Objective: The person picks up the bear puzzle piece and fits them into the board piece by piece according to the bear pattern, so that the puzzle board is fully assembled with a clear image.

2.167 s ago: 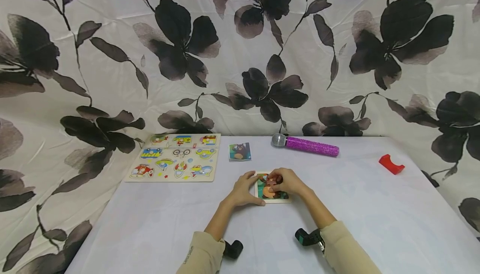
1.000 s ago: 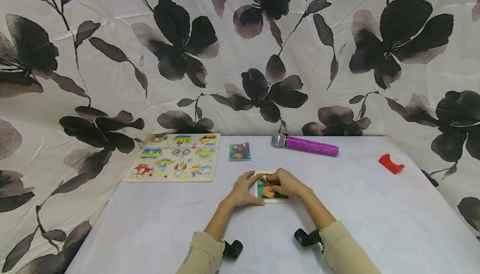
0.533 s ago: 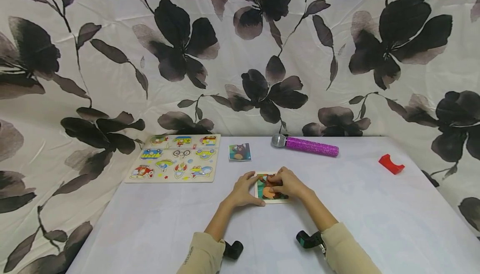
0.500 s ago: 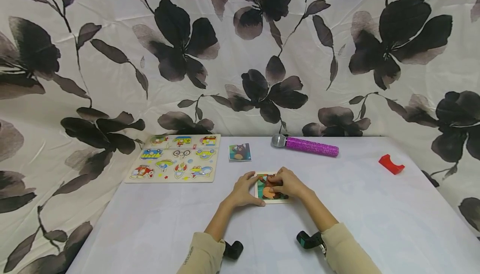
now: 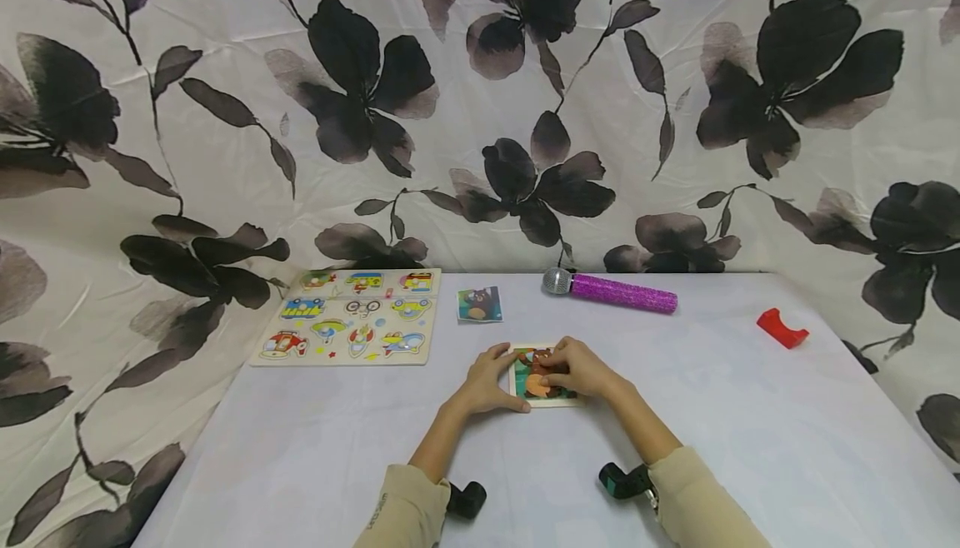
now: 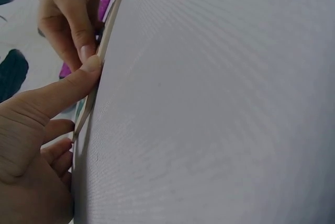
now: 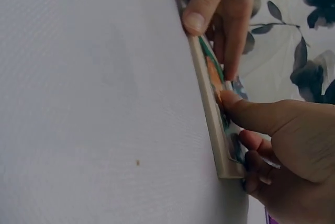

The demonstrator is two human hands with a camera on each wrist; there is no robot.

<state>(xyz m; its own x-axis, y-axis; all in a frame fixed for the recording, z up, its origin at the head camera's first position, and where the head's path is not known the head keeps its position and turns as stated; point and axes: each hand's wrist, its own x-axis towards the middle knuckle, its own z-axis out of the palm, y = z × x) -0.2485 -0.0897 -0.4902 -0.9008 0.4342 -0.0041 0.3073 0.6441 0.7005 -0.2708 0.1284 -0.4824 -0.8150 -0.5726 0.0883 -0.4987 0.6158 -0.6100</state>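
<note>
A small wooden-framed jigsaw puzzle (image 5: 537, 385) with a bear picture on green lies flat on the white table. My left hand (image 5: 483, 381) grips its left side, thumb at the near edge and fingers toward the far edge. In the left wrist view the left thumb presses the pale wooden rim (image 6: 108, 33). My right hand (image 5: 588, 367) is over the right part, thumb and fingers bent in a pinch at a puzzle piece. The right wrist view shows the right thumb (image 7: 251, 115) on the picture. Whether that piece is lifted I cannot tell; the right hand hides the upper right corner.
Behind the puzzle lies a small bear picture card (image 5: 480, 304). A peg board with vehicle shapes (image 5: 348, 316) is at the back left. A glittery purple microphone (image 5: 622, 291) lies at the back, and a red curved block (image 5: 782, 329) on the right.
My right hand has shifted slightly to the right, its fingers moving a little on the puzzle, and more of the bear's face shows. My left hand and the puzzle stay in place.
</note>
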